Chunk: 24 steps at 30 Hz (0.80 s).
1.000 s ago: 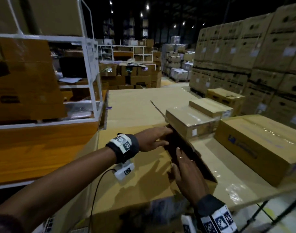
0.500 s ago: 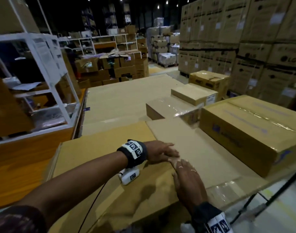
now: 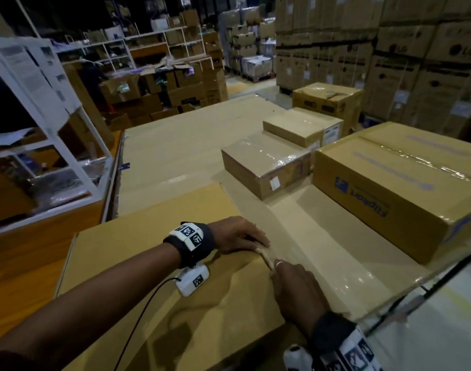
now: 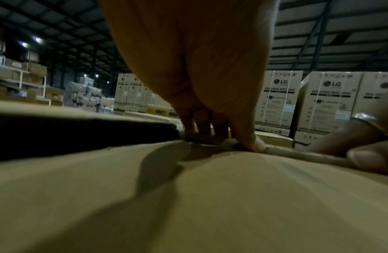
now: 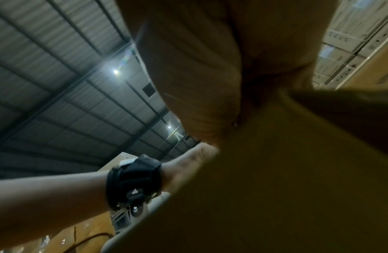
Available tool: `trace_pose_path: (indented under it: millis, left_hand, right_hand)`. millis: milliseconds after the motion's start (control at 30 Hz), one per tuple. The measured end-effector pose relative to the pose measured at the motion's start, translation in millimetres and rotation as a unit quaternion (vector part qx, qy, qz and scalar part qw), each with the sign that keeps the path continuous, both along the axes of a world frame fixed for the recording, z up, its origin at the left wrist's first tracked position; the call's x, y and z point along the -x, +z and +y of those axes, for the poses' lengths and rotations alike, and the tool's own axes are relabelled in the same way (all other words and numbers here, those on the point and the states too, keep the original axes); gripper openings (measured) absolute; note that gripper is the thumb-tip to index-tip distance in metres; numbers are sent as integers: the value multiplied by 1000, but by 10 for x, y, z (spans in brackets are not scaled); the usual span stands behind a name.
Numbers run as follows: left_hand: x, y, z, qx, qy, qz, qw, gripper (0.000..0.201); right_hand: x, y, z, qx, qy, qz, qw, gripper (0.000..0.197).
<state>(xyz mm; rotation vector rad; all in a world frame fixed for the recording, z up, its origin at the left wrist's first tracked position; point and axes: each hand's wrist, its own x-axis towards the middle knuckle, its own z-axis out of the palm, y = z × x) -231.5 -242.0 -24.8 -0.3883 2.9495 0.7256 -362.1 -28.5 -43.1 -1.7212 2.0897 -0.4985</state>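
Right hand [image 5: 210, 59] against brown cardboard [image 5: 296, 188]

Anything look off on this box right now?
Where left hand and right hand press, the left flap stands higher than the right flap, so the seam isn't flush. The far carton looks torn on top.

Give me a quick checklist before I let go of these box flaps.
1. Left flap lying flat: ok.
2. Right flap lying flat: ok.
3. Left hand pressing at the seam: ok.
4. Right hand on the seam: ok.
5. Flap edges level along the seam: cannot tell; a pale edge shows between the hands.
6. Wrapped box clear of the right flap: cannot tell.
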Motion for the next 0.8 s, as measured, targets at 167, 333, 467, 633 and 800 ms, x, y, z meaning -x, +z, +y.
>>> trace_pose_path:
  millis: [167, 333, 467, 633, 800]
  left_hand:
    - [-67, 138, -312, 54, 65, -12, 996, 39]
    - [-137, 216, -673, 75, 106, -53, 990, 38]
    - [-155, 190, -845, 19, 125, -60, 990, 35]
    - [-199, -25, -963, -40, 143, -11, 989, 35]
    - [-178, -175, -1000, -47, 146, 35, 988, 31]
  right_hand:
    - [167, 150, -321, -60, 76, -6, 995, 19]
    - [229, 296, -935, -70, 112, -19, 991, 25]
    - [225, 240, -1294, -89, 114, -48, 988, 38]
    - [218, 81, -1449, -91, 83, -44, 991, 26]
    - [219, -78, -1516, -79, 75, -43, 993, 28]
